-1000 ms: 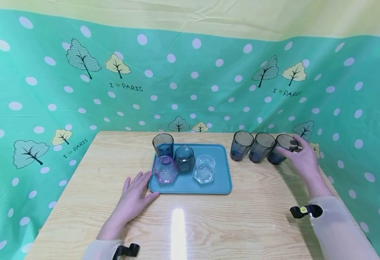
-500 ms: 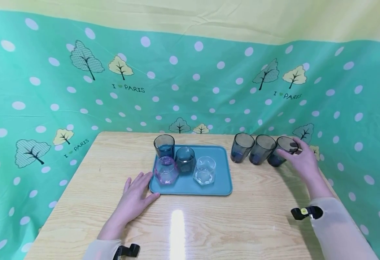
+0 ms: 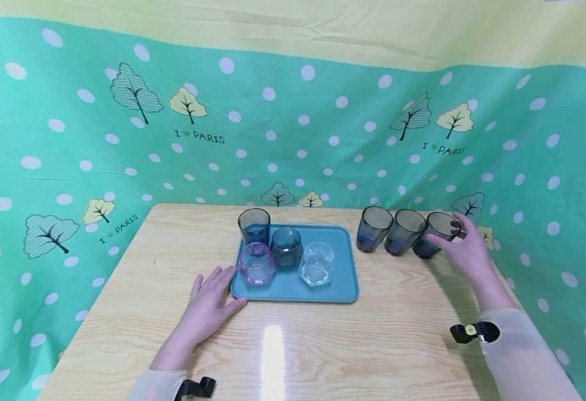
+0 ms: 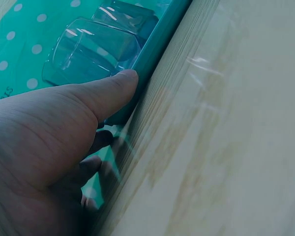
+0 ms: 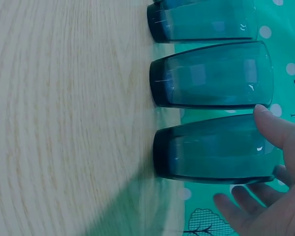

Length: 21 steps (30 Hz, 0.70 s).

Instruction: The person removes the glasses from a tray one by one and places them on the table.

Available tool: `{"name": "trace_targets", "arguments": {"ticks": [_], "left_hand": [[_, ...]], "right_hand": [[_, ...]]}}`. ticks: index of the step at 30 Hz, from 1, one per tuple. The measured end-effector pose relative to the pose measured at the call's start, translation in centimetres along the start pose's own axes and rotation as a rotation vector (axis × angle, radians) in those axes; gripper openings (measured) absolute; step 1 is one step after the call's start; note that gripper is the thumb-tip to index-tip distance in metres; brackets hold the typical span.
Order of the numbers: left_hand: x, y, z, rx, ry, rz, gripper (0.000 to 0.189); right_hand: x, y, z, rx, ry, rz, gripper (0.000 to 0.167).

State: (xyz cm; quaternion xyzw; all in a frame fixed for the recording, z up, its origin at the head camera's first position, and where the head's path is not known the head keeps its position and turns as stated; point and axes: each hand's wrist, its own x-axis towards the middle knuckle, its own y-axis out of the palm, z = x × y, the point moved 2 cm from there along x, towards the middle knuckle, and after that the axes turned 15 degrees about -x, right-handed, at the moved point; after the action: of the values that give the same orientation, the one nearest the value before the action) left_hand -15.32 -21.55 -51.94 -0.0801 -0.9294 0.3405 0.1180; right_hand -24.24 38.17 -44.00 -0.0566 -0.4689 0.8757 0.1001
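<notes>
On the right of the table, a row of three tall smoky blue glasses stands upright. My right hand (image 3: 471,254) holds the rightmost glass (image 3: 427,244) near its rim, the thumb (image 5: 273,125) on one side and fingers on the other. The middle glass (image 3: 402,236) and left glass (image 3: 371,234) stand close beside it. My left hand (image 3: 204,306) lies spread at the near left corner of a blue tray (image 3: 344,270). Its thumb (image 4: 115,91) touches the tray's front edge, and its fingertips reach the left edge.
The tray carries a purple glass (image 3: 256,270), a clear glass (image 3: 315,270) and a short dark glass (image 3: 286,253). A taller dark blue glass (image 3: 254,227) is at its back left corner. A dotted green curtain (image 3: 318,133) borders the table's back and sides.
The view has tilted up slightly, so everything sits a little lower in it. Both hands and the glasses keep their places.
</notes>
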Motion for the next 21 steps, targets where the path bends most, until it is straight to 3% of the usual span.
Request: {"name": "trace_targets", "arguments": {"ticks": [12,21], "left_hand": [[-0.2,0.0,-0.2,-0.004,-0.003,-0.002,0.086],[-0.2,-0.1,-0.1,-0.004,0.004,-0.007,0.086]], "right_hand": [[-1.2,-2.0,1.5,-0.023,-0.113,-0.101,0.111],[-2.4,-3.6,4.9,-0.061,-0.156,-0.165,0.109]]}}
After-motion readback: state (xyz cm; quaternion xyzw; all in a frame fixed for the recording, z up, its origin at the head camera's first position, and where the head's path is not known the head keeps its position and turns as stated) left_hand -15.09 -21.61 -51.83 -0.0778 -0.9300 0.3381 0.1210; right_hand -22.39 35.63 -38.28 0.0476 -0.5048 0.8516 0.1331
